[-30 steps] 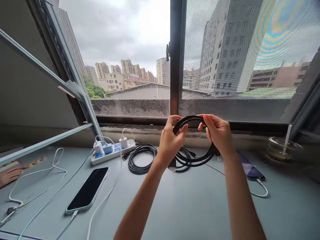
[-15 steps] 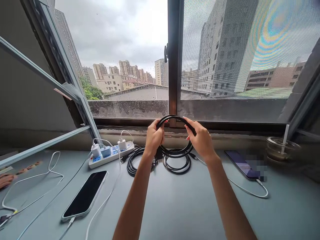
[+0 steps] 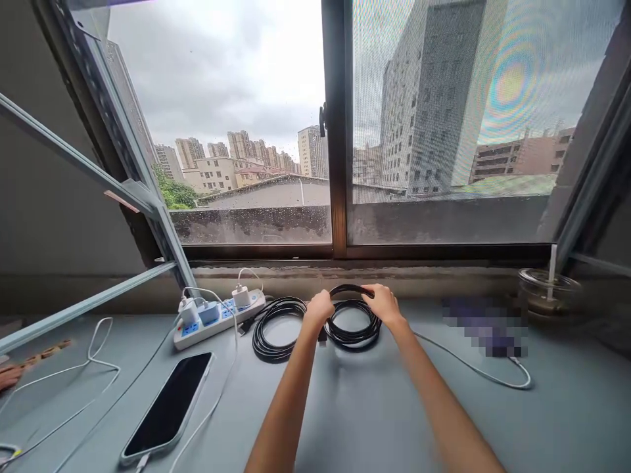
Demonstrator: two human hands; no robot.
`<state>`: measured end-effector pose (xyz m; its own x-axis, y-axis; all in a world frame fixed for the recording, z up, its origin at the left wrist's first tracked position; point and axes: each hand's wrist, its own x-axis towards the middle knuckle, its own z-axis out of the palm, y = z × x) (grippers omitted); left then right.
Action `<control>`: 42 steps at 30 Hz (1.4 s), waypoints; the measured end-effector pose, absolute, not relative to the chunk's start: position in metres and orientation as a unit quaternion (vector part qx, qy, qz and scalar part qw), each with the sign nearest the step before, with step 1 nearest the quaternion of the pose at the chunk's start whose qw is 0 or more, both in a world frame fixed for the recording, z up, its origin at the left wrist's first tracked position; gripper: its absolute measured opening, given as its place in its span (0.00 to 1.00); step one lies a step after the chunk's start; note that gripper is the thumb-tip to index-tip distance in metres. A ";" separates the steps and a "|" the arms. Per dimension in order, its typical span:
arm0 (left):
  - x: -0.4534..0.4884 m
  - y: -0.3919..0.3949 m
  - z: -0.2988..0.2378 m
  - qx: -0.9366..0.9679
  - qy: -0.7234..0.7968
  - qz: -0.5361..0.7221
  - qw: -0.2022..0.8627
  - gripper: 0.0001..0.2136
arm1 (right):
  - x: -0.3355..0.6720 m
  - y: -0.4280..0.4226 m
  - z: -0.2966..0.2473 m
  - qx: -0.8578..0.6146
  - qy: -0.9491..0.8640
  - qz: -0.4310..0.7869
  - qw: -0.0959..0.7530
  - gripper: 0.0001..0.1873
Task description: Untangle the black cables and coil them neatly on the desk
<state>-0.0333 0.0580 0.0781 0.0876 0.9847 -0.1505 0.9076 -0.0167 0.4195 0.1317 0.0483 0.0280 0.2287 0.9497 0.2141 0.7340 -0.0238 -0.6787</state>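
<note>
Looking over a grey desk (image 3: 374,414) to a window (image 3: 336,131), with cloudy sky (image 3: 221,66) and a tower (image 3: 444,98) outside. Straight to the grip: holding the top coil (image 3: 351,288), black, by both sides, well right of the strip (image 3: 221,323). Got the left hand (image 3: 319,307) closed round its left side, the right hand (image 3: 382,302) bent in over its right. Can't tell how tight, with fingertips mostly hidden. Held over the lower coil (image 3: 353,343); can't tell whether touching. Going outward: just right of the strip, a third coil (image 3: 269,353), flat on the desk. On the strip, pale plugs (image 3: 241,297) pushed in. In front of the strip, a phone (image 3: 170,404), face up, plugged in at its near end. Far right of the strip, a purplish slab (image 3: 486,325), pixelated, with a white cord (image 3: 513,386) at its near end; farther right, a cup (image 3: 547,295) with a straw (image 3: 552,263). Far left of the strip, somebody else's hand (image 3: 8,376), partly cut off.
</note>
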 end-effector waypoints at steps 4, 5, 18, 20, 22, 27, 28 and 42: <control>-0.032 0.069 0.069 0.710 0.676 0.071 0.185 0.13 | 0.128 0.057 0.007 -0.705 -0.607 0.153 0.334 0.13; -0.033 0.072 0.070 0.711 0.676 0.078 0.175 0.14 | 0.127 0.059 0.002 -0.706 -0.607 0.152 0.332 0.13; -0.071 0.068 0.108 0.680 0.718 0.140 0.059 0.16 | 0.106 0.056 -0.010 -0.682 -0.595 0.049 0.421 0.09; -0.061 0.044 0.093 0.690 0.707 0.142 0.065 0.15 | 0.095 0.034 -0.018 -0.660 -0.622 0.038 0.421 0.10; -0.050 0.008 0.078 0.697 0.695 0.167 0.055 0.15 | 0.087 0.010 -0.026 -0.629 -0.660 0.034 0.410 0.11; -0.036 -0.075 0.063 0.729 0.629 0.266 0.045 0.12 | 0.084 -0.027 -0.036 -0.599 -0.697 0.018 0.393 0.12; -0.036 -0.080 0.063 0.735 0.618 0.276 0.044 0.11 | 0.083 -0.028 -0.037 -0.598 -0.698 0.014 0.394 0.12; -0.105 0.008 0.022 0.761 0.641 0.095 -0.015 0.16 | 0.076 0.001 -0.044 -0.532 -0.764 0.037 0.364 0.15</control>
<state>-0.1054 0.0083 0.0225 0.1598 0.9733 0.1648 0.9791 -0.1776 0.0990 0.0756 0.0008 -0.0439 -0.1688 0.8401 0.5156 0.7856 0.4306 -0.4443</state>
